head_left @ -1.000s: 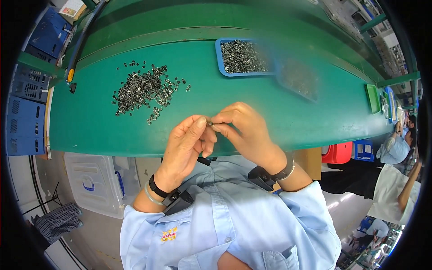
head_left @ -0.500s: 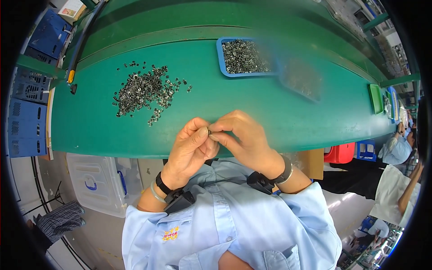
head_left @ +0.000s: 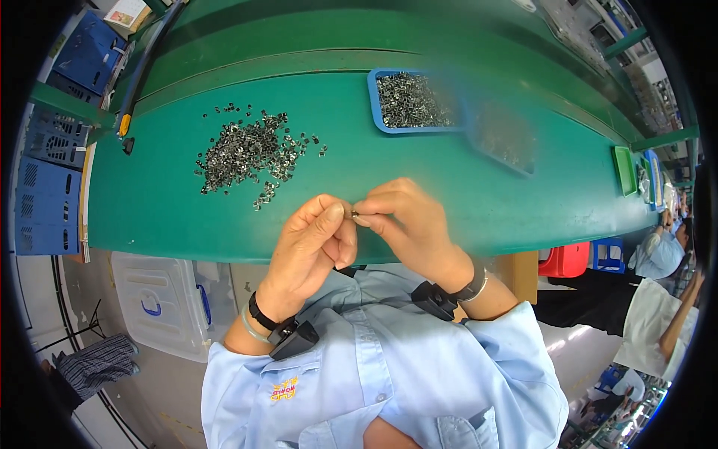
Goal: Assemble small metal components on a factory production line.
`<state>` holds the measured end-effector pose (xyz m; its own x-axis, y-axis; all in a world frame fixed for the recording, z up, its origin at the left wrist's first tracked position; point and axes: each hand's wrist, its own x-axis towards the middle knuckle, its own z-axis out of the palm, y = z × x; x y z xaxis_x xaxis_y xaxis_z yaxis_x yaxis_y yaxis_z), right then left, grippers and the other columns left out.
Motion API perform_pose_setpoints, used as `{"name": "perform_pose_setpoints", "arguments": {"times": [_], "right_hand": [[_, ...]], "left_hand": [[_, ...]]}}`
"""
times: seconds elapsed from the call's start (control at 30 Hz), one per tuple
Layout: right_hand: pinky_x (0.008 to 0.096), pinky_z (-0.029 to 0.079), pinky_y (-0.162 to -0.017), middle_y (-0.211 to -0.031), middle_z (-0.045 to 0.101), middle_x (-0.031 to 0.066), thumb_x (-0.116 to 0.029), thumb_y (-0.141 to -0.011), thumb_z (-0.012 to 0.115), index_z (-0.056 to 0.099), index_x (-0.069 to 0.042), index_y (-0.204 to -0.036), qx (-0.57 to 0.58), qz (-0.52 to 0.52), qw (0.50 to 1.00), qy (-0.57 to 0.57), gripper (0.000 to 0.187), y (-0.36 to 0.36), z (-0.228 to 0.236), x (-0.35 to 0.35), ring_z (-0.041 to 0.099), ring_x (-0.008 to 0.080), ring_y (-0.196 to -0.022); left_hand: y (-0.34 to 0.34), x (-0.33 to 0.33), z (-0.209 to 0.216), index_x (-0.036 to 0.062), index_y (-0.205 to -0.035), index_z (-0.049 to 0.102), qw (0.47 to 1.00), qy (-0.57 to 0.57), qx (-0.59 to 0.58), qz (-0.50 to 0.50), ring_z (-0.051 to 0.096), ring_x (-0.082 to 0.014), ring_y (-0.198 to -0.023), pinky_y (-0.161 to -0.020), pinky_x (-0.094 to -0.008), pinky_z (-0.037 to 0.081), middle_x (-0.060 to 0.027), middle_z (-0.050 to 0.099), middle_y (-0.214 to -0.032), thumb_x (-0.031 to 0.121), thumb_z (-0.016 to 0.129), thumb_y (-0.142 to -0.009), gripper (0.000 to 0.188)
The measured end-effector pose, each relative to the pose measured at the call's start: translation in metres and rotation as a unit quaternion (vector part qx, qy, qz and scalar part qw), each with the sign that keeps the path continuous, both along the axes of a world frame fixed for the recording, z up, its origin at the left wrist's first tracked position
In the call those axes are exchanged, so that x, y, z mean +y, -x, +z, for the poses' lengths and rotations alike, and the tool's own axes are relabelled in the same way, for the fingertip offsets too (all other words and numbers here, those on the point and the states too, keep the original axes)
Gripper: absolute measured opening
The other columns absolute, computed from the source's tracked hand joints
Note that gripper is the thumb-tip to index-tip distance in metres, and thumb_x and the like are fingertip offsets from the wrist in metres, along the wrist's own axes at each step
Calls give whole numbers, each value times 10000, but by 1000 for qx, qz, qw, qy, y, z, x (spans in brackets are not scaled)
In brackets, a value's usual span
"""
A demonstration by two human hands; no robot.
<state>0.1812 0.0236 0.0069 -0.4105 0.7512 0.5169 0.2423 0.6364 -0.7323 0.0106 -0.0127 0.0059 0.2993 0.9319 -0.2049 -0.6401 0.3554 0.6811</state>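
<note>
The person's hands meet above the near edge of the green worktop (head_left: 172, 217). The left hand (head_left: 308, 238) and the right hand (head_left: 410, 224) both have thumb and forefinger pinched narrow on one small dark part (head_left: 354, 214), located between the fingertips; its details are too small to read. A loose pile of small black and silvery pieces (head_left: 243, 153) lies on the worktop, beyond and to the left of the hands. Farther back, right of the pile, a blue tray (head_left: 376, 105) holds many similar pieces; its right end is blurred.
</note>
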Motion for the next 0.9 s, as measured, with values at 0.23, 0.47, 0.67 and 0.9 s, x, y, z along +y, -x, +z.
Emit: {"name": "perform_pose_setpoints", "arguments": {"times": [0.23,0.47,0.67,0.9], "right_hand": [[291,483,-664,-864,642,55,-31,-772,692,618,-74,-905,99,10,993,56,158,12,-2,-9,610,193,-779],[296,486,-655,-840,646,55,-36,-769,697,622,-72,-885,69,16,997,19,142,14,-1,-7,616,194,-773],[292,486,-653,-832,645,54,-35,-772,694,627,-70,-870,50,4,999,21,124,15,-4,-5,616,193,-765],[283,487,-662,-833,638,59,-25,-770,693,627,-61,-874,88,6,992,94,128,15,-8,-5,609,180,-763]], "left_hand": [[-1,-6,-2,58,-901,523,993,37,-112,1,451,-128,-507,-448,-260,324,-36,529,-639,216,537,-944,164],[6,-6,0,63,-894,518,997,9,-78,-18,473,-123,-505,-445,-250,334,-30,544,-653,208,545,-940,155],[10,-3,4,61,-894,516,1000,4,26,-3,489,-119,-508,-446,-244,354,-35,549,-660,217,549,-938,165],[3,-3,2,62,-931,508,999,18,-46,9,491,-116,-515,-448,-238,362,-41,545,-660,231,539,-944,172]]}}
